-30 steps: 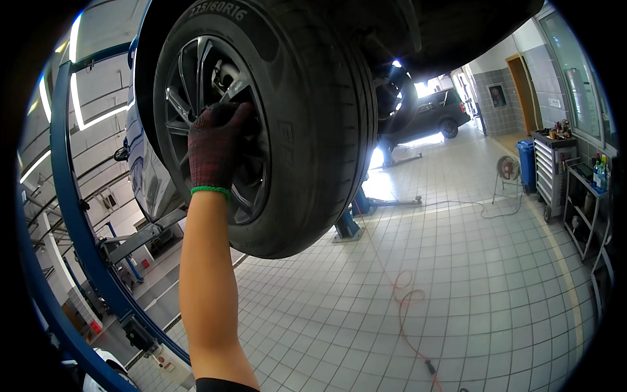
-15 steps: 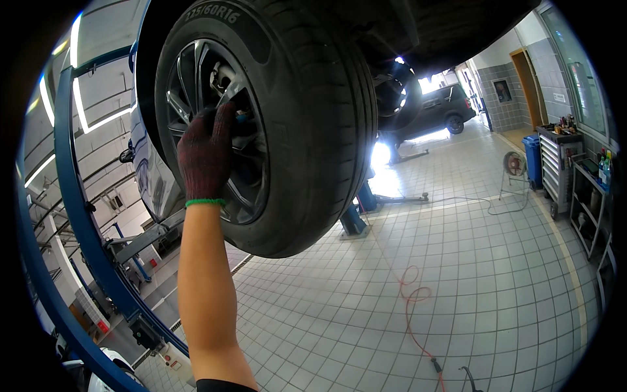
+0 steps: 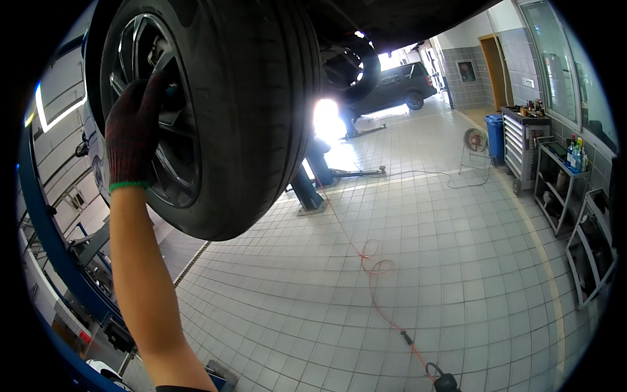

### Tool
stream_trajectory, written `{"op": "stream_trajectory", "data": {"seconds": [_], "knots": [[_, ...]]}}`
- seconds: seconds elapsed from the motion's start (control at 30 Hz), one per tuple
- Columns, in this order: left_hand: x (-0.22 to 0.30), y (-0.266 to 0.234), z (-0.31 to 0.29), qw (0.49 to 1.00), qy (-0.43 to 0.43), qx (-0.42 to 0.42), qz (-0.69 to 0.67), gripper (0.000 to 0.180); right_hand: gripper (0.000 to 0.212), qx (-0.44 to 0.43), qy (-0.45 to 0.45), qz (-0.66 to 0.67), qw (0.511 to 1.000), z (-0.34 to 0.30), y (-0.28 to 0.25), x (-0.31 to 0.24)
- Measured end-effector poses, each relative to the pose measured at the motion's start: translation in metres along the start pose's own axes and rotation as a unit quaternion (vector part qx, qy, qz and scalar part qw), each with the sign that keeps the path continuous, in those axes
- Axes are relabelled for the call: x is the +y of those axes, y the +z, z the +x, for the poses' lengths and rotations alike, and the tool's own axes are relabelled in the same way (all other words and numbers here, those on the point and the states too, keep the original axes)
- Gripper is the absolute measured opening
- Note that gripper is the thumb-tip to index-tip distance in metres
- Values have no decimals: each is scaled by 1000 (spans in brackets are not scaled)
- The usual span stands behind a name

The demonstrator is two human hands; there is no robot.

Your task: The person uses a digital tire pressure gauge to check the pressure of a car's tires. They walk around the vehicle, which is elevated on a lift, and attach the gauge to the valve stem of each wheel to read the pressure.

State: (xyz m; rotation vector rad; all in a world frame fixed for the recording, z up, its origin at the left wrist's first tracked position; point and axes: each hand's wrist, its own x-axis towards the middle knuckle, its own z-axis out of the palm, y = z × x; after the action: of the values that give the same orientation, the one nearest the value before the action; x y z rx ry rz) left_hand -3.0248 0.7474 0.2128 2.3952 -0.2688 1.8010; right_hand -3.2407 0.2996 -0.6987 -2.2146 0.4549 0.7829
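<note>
My left hand [image 3: 134, 134], in a dark red knitted glove with a green cuff, reaches up to the middle of a car wheel. Its fingers are bent in against the dark spoked rim [image 3: 171, 171], near the hub. A small teal-blue spot shows beside the fingertips; what the fingers grip there is hidden. The black tyre [image 3: 241, 124] hangs off the floor, under a raised car body [image 3: 398, 23]. My right hand is out of view.
A blue lift post [image 3: 39, 189] rises at left. A red cable [image 3: 385, 313] crosses the tiled floor to a black hooked object [image 3: 446, 382]. At right stand a fan [image 3: 475, 139], a blue bin [image 3: 494, 138], a tool cabinet [image 3: 522, 147] and a cart [image 3: 555, 196]. Another car [image 3: 392, 88] is parked behind.
The view has swung to the right, so wheel, hand and lift post sit further left in the picture. My left hand stays at the hub; more of the black hooked object shows.
</note>
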Motion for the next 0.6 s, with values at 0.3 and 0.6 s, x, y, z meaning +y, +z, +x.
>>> {"op": "stream_trajectory", "data": {"seconds": [0.3,0.6], "knots": [[-5,8,-11,993,59,-46,-92,37,75,-16,22,-15,1000,21,21,31],[18,11,6,993,-63,-100,18,36,77,-6,61,48,997,0,0,20]]}}
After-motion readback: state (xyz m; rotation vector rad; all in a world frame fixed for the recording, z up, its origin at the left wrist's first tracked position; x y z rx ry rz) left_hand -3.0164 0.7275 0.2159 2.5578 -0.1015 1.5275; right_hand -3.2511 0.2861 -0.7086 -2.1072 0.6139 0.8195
